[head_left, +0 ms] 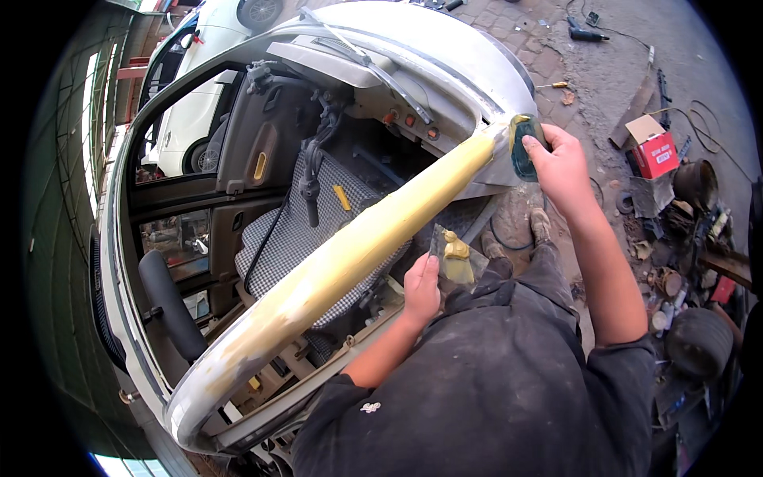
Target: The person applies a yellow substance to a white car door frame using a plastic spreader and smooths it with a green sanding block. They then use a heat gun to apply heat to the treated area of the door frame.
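Note:
My right hand (pixel 560 163) pinches a dark green putty spreader (pixel 524 159) with yellow filler along its upper edge. The spreader is at the front end of the car's curved roof pillar (pixel 350 242), beside or touching it; I cannot tell which. Yellow filler coats much of that pillar, while its rear end is bare grey and white. Lower down, my left hand (pixel 422 288) grips a clear flat mixing plate (pixel 459 274) by its edge. A lump of yellow filler (pixel 455 246) sits on the plate.
Inside the stripped car is a checkered seat (pixel 350 203) with a small yellow piece on it. On the right a red box (pixel 656 151) stands among scrap metal and parts. A power tool (pixel 588 34) lies on the ground ahead. Another light car (pixel 203 111) is beyond.

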### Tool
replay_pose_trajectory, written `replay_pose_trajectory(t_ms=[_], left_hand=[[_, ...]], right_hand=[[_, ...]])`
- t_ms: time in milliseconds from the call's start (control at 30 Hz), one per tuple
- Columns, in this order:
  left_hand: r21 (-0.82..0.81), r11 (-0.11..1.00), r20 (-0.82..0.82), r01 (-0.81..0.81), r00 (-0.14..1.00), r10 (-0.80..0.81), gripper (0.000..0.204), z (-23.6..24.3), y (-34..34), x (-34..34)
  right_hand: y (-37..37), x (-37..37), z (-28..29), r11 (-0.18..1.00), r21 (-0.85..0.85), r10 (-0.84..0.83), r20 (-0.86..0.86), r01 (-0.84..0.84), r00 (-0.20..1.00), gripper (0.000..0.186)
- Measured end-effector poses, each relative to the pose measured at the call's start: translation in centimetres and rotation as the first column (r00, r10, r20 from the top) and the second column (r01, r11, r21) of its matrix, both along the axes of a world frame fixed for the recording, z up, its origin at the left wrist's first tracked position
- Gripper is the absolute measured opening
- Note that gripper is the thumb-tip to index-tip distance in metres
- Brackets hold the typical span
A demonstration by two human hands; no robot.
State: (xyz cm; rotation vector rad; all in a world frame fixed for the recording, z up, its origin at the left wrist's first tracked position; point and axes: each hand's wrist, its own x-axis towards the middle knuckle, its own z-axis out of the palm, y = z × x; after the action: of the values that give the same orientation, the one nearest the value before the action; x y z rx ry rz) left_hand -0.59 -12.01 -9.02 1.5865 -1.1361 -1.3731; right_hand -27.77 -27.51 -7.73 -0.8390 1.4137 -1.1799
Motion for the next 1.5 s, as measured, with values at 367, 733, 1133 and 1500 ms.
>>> replay_pose_trajectory(t_ms=[367,733,1133,1500], left_hand=[[-0.005,0.998,0.063,0.061,0.996,-0.06,0.036,-0.2,-0.1,1.3],[-0.096,0.995,0.096,-0.024,0.995,0.033,0.034,0.7,0.3,2.2],[-0.083,0.996,-0.127,-0.041,0.991,0.03,0.037,-0.1,0.8,2.3],[-0.161,0.987,-0.053,-0.004,0.999,-0.005,0.04,0.6,1.3,2.5]], right_hand=[[-9.6,0.8,6.9,0.738,0.391,0.671,-0.508,-0.55,0.54,0.021],[-5.5,7.3,16.7,0.684,0.252,0.653,-0.63,-0.685,0.421,0.021],[-1.5,11.8,24.7,0.631,0.158,0.668,-0.608,-0.759,0.429,0.021],[1.1,12.4,28.7,0.575,-0.002,0.694,-0.529,-0.818,0.488,0.023]])
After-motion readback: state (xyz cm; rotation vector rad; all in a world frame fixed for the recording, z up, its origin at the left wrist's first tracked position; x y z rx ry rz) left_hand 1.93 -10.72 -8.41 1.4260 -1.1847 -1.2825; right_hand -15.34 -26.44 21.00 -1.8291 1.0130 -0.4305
